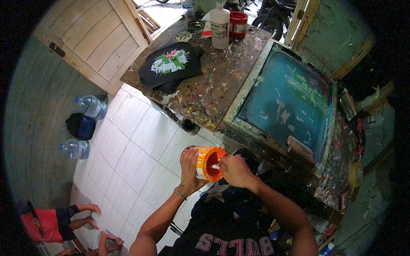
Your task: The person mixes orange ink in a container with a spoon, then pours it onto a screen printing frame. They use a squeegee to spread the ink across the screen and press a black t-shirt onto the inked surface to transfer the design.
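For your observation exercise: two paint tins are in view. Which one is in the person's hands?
The orange tin, tilted, gripped by the left hand, right hand at its mouth. The red tin stands on the spattered table.

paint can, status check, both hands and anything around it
Left hand wrapped around orange paint can, tilted. Right hand at its open mouth, gripping a small pale tool. Screen-printing frame just beyond, apart.

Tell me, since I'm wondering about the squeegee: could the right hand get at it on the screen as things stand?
Probably yes. The squeegee lies on the screen's near edge with nothing between them, but the right hand is busy, its grip shut on a tool in the paint can.
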`<state>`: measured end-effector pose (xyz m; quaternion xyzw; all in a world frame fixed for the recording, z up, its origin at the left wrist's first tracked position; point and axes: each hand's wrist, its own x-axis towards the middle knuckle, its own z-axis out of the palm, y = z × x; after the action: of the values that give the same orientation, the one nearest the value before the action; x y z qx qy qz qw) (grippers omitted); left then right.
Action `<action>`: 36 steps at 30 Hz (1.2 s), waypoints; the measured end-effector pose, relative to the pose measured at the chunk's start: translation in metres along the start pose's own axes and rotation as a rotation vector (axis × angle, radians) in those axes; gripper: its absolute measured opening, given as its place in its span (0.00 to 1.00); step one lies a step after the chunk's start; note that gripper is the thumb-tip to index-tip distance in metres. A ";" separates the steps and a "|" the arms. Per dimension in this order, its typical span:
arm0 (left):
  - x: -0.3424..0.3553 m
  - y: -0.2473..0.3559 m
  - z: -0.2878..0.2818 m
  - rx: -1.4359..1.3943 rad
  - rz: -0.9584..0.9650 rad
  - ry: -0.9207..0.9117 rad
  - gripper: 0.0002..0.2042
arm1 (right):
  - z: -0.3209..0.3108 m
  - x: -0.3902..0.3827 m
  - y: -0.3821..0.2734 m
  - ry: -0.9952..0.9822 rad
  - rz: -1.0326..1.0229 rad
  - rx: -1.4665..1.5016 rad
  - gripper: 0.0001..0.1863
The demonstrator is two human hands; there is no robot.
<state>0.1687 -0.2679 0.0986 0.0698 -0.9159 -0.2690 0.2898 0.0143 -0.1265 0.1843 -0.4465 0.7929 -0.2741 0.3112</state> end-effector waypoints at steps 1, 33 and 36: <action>0.000 0.001 0.001 -0.004 0.002 -0.003 0.53 | -0.001 0.001 -0.001 0.101 0.045 0.021 0.09; -0.009 0.003 0.007 0.015 -0.111 -0.064 0.57 | 0.048 0.032 0.060 -0.253 -0.051 -0.135 0.14; -0.006 0.006 0.005 0.016 -0.082 -0.023 0.56 | 0.050 0.036 0.062 -0.157 -0.001 -0.197 0.13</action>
<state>0.1707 -0.2586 0.0954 0.1066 -0.9177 -0.2741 0.2672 0.0037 -0.1381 0.0983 -0.4954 0.7889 -0.1594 0.3268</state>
